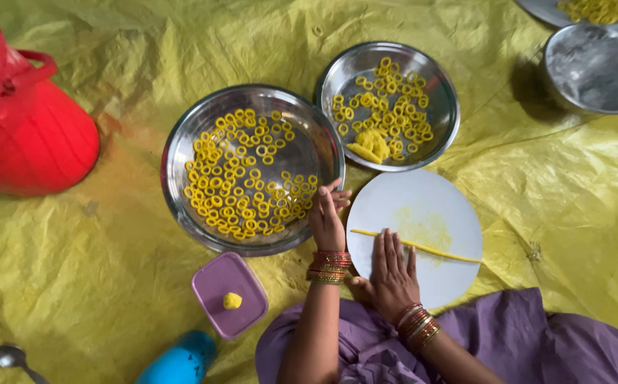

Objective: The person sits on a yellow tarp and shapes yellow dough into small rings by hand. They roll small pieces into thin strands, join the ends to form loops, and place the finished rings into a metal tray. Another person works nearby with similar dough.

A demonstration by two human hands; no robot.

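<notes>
Right hand (394,274) lies flat, fingers apart, on the dough rope (423,247); left hand (327,220), fingers together, rests at the steel plate (181,153) already full of rings (241,181); this rope remains uncut.

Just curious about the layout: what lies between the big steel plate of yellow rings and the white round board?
In the head view, the person's left hand lies there, fingers at the steel plate's rim, beside the white board.

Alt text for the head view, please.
A person's right hand rolls a thin yellow dough rope on a round white board, while the left hand reaches a steel plate of small yellow dough rings.
</notes>
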